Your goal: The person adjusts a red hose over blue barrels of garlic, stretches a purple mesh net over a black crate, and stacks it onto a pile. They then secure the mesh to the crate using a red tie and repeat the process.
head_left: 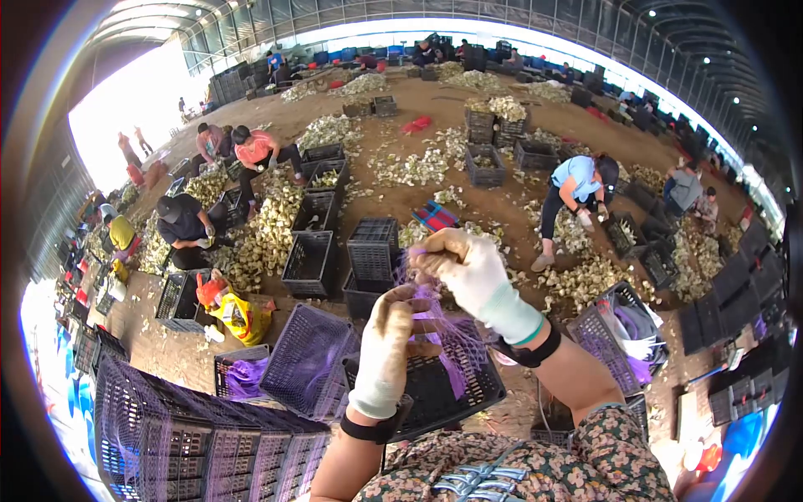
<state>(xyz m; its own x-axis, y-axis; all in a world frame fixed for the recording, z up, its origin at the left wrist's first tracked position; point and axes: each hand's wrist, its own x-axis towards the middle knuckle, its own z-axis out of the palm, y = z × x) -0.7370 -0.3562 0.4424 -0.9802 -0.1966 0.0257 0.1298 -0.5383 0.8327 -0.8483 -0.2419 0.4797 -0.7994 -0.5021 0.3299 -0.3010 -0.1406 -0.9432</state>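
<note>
Both my hands wear whitish work gloves with dirty fingertips and are raised at the middle. Purple mesh netting (428, 293) stretches between them. My right hand (468, 272) pinches its upper end, fingers bent together. Lower and to the left, my left hand (389, 343) has its fingers closed on the same netting, thumb side up. The netting hangs down over a black plastic crate (477, 389) below my hands, where more purple mesh lies.
Crates wrapped in purple net (209, 435) stand at lower left. Another netted crate (615, 343) sits at right. Ahead lie piles of pale bulbs (272, 217), black crates (309, 259) and a yellow bag (242, 316). Several people work low down, one in light blue (577, 180).
</note>
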